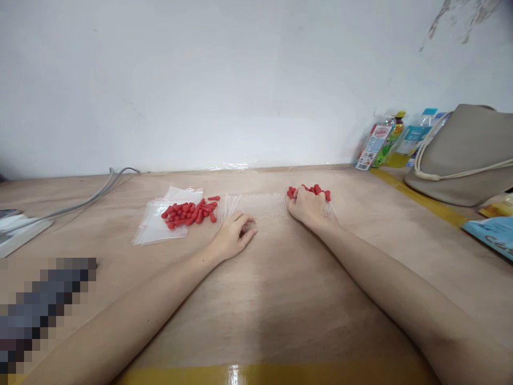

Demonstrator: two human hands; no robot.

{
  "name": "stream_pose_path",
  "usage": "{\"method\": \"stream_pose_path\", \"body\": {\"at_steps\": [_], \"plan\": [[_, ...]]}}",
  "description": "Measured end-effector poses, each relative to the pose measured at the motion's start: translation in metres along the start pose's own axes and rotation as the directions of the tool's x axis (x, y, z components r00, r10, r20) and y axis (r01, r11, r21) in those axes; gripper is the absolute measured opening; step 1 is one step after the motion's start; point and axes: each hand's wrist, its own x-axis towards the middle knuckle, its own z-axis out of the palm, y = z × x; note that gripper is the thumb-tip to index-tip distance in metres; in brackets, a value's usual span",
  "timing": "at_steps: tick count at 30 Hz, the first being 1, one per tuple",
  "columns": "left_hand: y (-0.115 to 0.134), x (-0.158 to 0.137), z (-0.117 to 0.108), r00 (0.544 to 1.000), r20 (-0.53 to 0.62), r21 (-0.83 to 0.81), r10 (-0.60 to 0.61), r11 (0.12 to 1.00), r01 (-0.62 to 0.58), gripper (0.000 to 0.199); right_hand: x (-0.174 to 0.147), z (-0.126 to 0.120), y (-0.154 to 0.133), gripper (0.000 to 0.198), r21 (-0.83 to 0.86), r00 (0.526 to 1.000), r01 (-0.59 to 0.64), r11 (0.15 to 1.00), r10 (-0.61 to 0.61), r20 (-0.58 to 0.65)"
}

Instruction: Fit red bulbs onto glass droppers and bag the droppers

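My left hand (236, 234) rests at the near edge of a row of thin clear tubes (262, 206), its fingers loosely curled and the thumb apart from them. No held object shows in it. Left of that hand, a pile of red dropper bulbs (188, 213), each with a rounded end and a narrow neck, lies on clear plastic bags (154, 224). My right hand (308, 206) is bent down at the right end of the row, against a second group of red bulbs (317, 190). Its fingertips are hidden, and so is anything between them.
A few clear tubes (331, 211) lie right of my right hand. Bottles (417, 136), a drink carton (373, 147), a grey-brown bag (465, 155) and a blue packet (491, 235) stand at right. A grey cable (98, 193) crosses the left. Yellow tape (272, 374) marks the table's near edge.
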Motion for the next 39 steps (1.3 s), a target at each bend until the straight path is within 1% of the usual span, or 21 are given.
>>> {"method": "stream_pose_path", "body": {"at_steps": [4, 9, 11, 13, 15, 16, 18, 20, 21, 23, 25, 27, 31, 35, 37, 39], "plan": [[0.002, 0.0, -0.002, 1.0, 0.0, 0.001, 0.0, 1.0, 0.0, 0.015, -0.003, -0.002, -0.003, 0.028, 0.029, 0.997, 0.055, 0.998, -0.056, 0.048], [0.004, 0.0, 0.001, 1.0, -0.009, 0.014, 0.005, 1.0, -0.005, 0.012, -0.005, -0.005, -0.009, 0.032, -0.006, 0.993, 0.065, 0.998, -0.064, 0.102], [0.002, 0.001, -0.001, 0.999, -0.048, 0.064, 0.005, 0.998, -0.002, 0.012, -0.005, -0.004, -0.009, 0.033, -0.015, 0.992, 0.067, 0.998, -0.065, 0.106], [-0.003, 0.003, -0.009, 0.991, -0.131, 0.178, -0.015, 0.983, 0.039, 0.012, -0.004, -0.003, -0.01, 0.032, -0.016, 0.991, 0.067, 0.998, -0.064, 0.119], [-0.01, 0.006, -0.022, 0.977, -0.202, 0.343, -0.062, 0.93, 0.13, 0.014, -0.003, -0.002, -0.01, 0.031, -0.018, 0.989, 0.072, 0.997, -0.069, 0.131], [-0.013, 0.007, -0.029, 0.973, -0.209, 0.427, -0.101, 0.886, 0.183, 0.015, -0.003, -0.002, -0.011, 0.03, -0.021, 0.988, 0.076, 0.997, -0.073, 0.135], [-0.019, 0.008, -0.042, 0.965, -0.163, 0.576, -0.206, 0.774, 0.262, 0.017, -0.003, -0.002, -0.012, 0.029, -0.031, 0.987, 0.085, 0.996, -0.079, 0.14], [-0.022, 0.008, -0.05, 0.945, -0.121, 0.679, -0.305, 0.669, 0.303, 0.023, -0.006, -0.003, -0.013, 0.028, -0.037, 0.989, 0.087, 0.996, -0.082, 0.122], [-0.023, 0.007, -0.051, 0.933, -0.1, 0.711, -0.344, 0.631, 0.309, 0.026, -0.008, -0.003, -0.014, 0.027, -0.037, 0.992, 0.09, 0.995, -0.087, 0.092], [-0.023, 0.006, -0.051, 0.915, -0.059, 0.744, -0.399, 0.594, 0.307, 0.029, -0.014, -0.005, -0.014, 0.027, -0.039, 0.994, 0.109, 0.993, -0.11, -0.012], [-0.023, 0.005, -0.047, 0.901, -0.023, 0.751, -0.433, 0.588, 0.302, 0.029, -0.023, -0.006, -0.013, 0.029, -0.04, 0.98, 0.149, 0.988, -0.153, -0.125], [-0.025, 0.005, -0.045, 0.893, -0.003, 0.751, -0.45, 0.589, 0.299, 0.028, -0.034, -0.005, -0.01, 0.029, -0.03, 0.955, 0.218, 0.975, -0.22, -0.201], [-0.026, 0.006, -0.045, 0.89, -0.011, 0.759, -0.455, 0.576, 0.304, 0.026, -0.052, 0.0, 0.001, 0.027, 0.05, 0.898, 0.365, 0.93, -0.337, -0.285], [-0.013, 0.006, -0.05, 0.894, -0.031, 0.763, -0.446, 0.567, 0.309, 0.025, -0.058, 0.005, 0.013, 0.024, 0.171, 0.835, 0.5, 0.849, -0.421, -0.354], [-0.002, 0.006, -0.049, 0.918, -0.049, 0.735, -0.393, 0.608, 0.299, 0.026, -0.06, 0.004, 0.018, 0.025, 0.218, 0.803, 0.563, 0.797, -0.465, -0.374], [0.009, 0.005, -0.043, 0.955, -0.053, 0.655, -0.292, 0.712, 0.254, 0.028, -0.061, 0.003, 0.02, 0.025, 0.257, 0.785, 0.599, 0.758, -0.494, -0.373]]}}
